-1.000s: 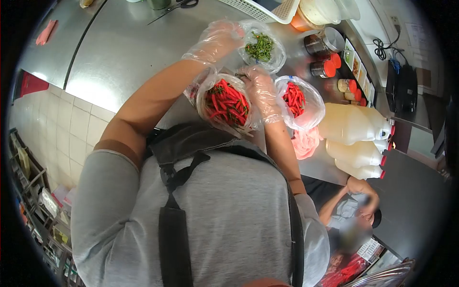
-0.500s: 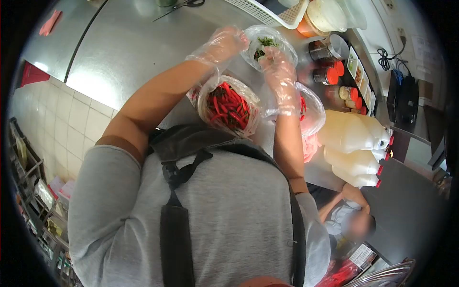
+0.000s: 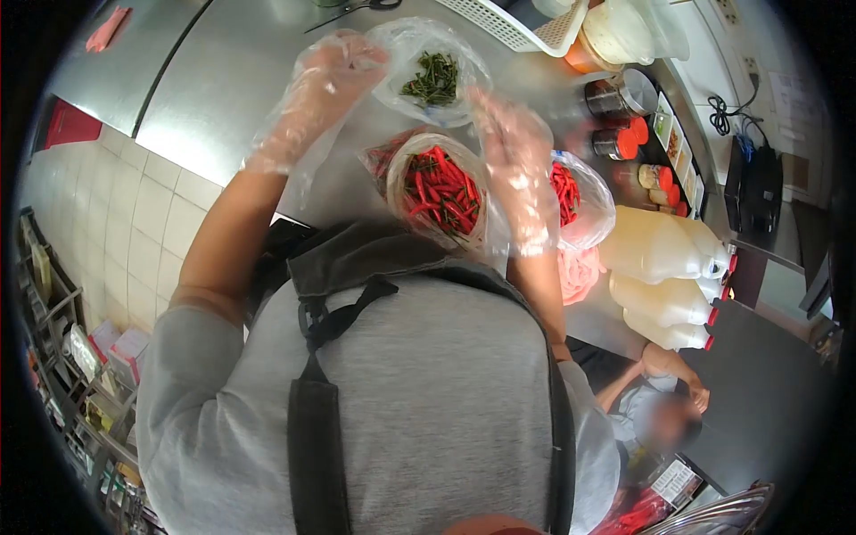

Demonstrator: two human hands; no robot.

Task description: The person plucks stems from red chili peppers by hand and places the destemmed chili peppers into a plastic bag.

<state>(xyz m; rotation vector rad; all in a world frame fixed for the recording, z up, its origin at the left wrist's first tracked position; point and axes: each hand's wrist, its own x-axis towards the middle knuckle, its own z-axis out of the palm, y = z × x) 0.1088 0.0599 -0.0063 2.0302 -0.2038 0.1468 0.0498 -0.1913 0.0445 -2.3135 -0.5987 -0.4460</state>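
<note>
A clear plastic bag [image 3: 390, 92] stands opened on the steel counter, with cut green chilli stems or green chillies [image 3: 432, 80] inside. My left hand [image 3: 334, 76], in a loose clear glove, has its fingers curled at the bag's left rim. At the right rim is my right hand [image 3: 515, 143], gloved too, its fingers stretched toward the bag and slightly blurred; nothing shows in them. Nearer my body, a second bag [image 3: 399, 190] is full of red chillies [image 3: 441, 190]. More red chillies [image 3: 564, 193] lie in a bag right of my right wrist.
Large jugs of pale liquid [image 3: 655, 245] and red-lidded jars [image 3: 615, 143] line the right side. Scissors [image 3: 361, 7] and a white basket [image 3: 508, 27] are at the far edge. Pink material [image 3: 580, 274] lies beside the jugs. Another person [image 3: 646, 401] is at lower right.
My left hand has moved left and the bag of green pieces has shifted left, its mouth wider. My right hand's fingers have come from inside the bag to its right rim.
</note>
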